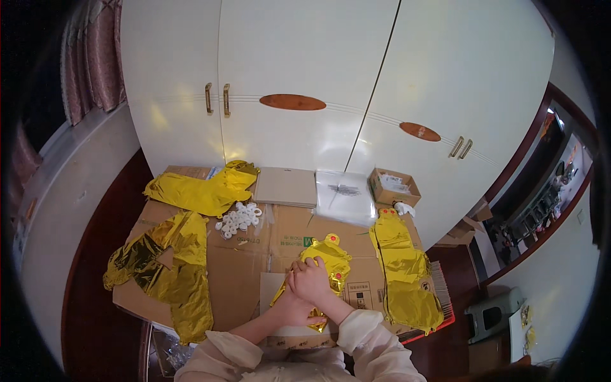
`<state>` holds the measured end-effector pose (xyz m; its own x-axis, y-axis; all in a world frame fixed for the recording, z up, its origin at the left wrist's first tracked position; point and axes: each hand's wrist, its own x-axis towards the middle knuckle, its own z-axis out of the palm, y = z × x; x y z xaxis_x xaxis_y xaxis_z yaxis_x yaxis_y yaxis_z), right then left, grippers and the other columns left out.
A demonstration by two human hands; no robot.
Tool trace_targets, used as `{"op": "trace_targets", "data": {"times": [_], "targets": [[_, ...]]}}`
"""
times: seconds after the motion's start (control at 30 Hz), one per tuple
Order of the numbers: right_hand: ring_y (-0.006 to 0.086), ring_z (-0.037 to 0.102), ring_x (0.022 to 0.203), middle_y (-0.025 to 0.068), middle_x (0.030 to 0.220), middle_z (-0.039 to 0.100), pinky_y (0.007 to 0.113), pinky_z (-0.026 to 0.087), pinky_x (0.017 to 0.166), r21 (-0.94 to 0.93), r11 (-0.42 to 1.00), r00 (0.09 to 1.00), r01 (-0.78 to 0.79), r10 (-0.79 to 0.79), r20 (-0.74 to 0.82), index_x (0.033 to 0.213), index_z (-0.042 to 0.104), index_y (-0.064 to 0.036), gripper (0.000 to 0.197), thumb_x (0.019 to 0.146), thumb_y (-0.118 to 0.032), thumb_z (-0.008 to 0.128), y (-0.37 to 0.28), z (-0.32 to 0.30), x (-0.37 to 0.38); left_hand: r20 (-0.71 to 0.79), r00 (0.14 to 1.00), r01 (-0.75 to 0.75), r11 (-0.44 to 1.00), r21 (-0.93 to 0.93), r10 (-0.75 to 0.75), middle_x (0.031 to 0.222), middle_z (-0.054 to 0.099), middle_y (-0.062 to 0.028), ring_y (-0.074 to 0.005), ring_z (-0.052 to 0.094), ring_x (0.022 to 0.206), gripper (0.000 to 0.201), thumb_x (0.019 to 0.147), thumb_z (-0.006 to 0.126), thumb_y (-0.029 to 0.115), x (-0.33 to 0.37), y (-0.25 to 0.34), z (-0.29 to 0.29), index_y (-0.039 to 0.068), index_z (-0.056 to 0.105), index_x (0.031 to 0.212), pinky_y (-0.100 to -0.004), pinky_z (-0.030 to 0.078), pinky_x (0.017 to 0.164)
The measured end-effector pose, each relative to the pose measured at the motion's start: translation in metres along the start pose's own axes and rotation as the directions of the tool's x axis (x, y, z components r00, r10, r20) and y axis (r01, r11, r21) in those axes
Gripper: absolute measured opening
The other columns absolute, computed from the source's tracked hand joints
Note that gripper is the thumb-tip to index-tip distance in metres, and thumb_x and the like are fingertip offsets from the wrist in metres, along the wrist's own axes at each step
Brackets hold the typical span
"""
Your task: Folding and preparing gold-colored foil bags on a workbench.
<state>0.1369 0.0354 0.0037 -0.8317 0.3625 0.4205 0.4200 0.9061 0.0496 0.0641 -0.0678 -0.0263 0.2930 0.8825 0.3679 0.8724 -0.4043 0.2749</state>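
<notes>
Both my hands are together over a flat, uninflated gold foil balloon (pixel 339 257) with red round spots, at the near middle of the cardboard-covered table. My right hand (pixel 310 280) lies uppermost with its fingers curled, close above the foil and across the left. My left hand (pixel 294 308) is below it, its thumb pointing right with gold foil showing beside it; its other fingers are mostly hidden. Under the foil is a pale board (pixel 270 284). More flat gold foil balloons lie at the left (pixel 184 254), the far left (pixel 197 193) and the right (pixel 402 267).
A heap of small white rings (pixel 239 219) lies left of centre. Toward the back are a grey-brown board (pixel 286 186), clear plastic sheets (pixel 345 197) and an open cardboard box (pixel 394 186) with white packets. Cabinets (pixel 305 57) stand behind; a grey stool (pixel 493 316) is at the right.
</notes>
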Motion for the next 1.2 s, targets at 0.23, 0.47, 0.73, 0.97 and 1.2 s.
{"op": "trace_targets", "data": {"times": [0.23, 0.47, 0.73, 0.97, 1.2], "targets": [[0.0231, 0.056, 0.100, 0.0093, 0.103, 0.064, 0.042, 0.037, 0.094, -0.034, 0.998, 0.992, -0.057, 0.061, 0.111, 0.089, 0.073, -0.0044, 0.037, 0.091, -0.036, 0.052, 0.002, -0.001, 0.009, -0.009, 1.000, -0.029, 1.000, 0.007, 0.029, 0.135, 0.056, -0.0136, -0.0370, 0.043, 0.131, 0.068, 0.084, 0.055, 0.067, 0.001, 0.000, -0.003, 0.015, 0.061, 0.127, -0.0725, 0.013, 0.106], [0.0222, 0.051, 0.112, 0.0075, 0.112, 0.062, 0.045, 0.035, 0.095, -0.036, 0.983, 0.982, -0.180, 0.182, 0.059, 0.112, 0.069, -0.0044, 0.045, 0.091, -0.041, 0.051, 0.004, 0.009, 0.002, 0.091, 0.996, 0.001, 0.999, 0.053, -0.006, 0.145, 0.047, -0.0146, -0.0388, 0.032, 0.139, 0.072, 0.083, 0.052, 0.068, 0.001, 0.001, -0.007, 0.017, 0.058, 0.134, -0.0774, 0.006, 0.106], [0.0251, 0.050, 0.113, 0.0079, 0.115, 0.061, 0.048, 0.036, 0.092, -0.035, 0.967, 0.963, -0.251, 0.254, 0.091, 0.120, 0.066, -0.0094, 0.045, 0.090, -0.039, 0.052, 0.012, 0.017, 0.003, 0.171, 0.985, 0.020, 0.996, 0.087, -0.035, 0.145, 0.048, -0.0076, -0.0367, 0.032, 0.140, 0.068, 0.085, 0.051, 0.069, -0.003, -0.002, 0.004, 0.022, 0.059, 0.133, -0.0803, 0.006, 0.103], [0.0281, 0.051, 0.114, 0.0087, 0.118, 0.060, 0.049, 0.037, 0.091, -0.057, 0.950, 0.952, -0.306, 0.304, -0.042, 0.120, 0.066, -0.0143, 0.038, 0.090, -0.034, 0.054, 0.043, 0.029, 0.002, 0.175, 0.985, -0.019, 0.982, 0.186, -0.014, 0.147, 0.046, -0.0057, -0.0377, 0.032, 0.141, 0.067, 0.086, 0.049, 0.070, 0.005, 0.006, -0.010, 0.026, 0.057, 0.136, -0.0819, 0.010, 0.100], [0.0318, 0.057, 0.110, 0.0118, 0.113, 0.065, 0.048, 0.042, 0.093, 0.358, 0.867, 0.930, -0.345, 0.367, 0.006, 0.114, 0.067, -0.0124, 0.030, 0.084, -0.014, 0.063, 0.117, -0.044, -0.055, 0.109, 0.994, -0.014, 0.983, 0.183, -0.007, 0.153, 0.039, -0.0053, -0.0396, 0.035, 0.140, 0.070, 0.087, 0.046, 0.071, 0.002, 0.006, -0.006, 0.030, 0.047, 0.144, -0.0826, 0.011, 0.099]]}}
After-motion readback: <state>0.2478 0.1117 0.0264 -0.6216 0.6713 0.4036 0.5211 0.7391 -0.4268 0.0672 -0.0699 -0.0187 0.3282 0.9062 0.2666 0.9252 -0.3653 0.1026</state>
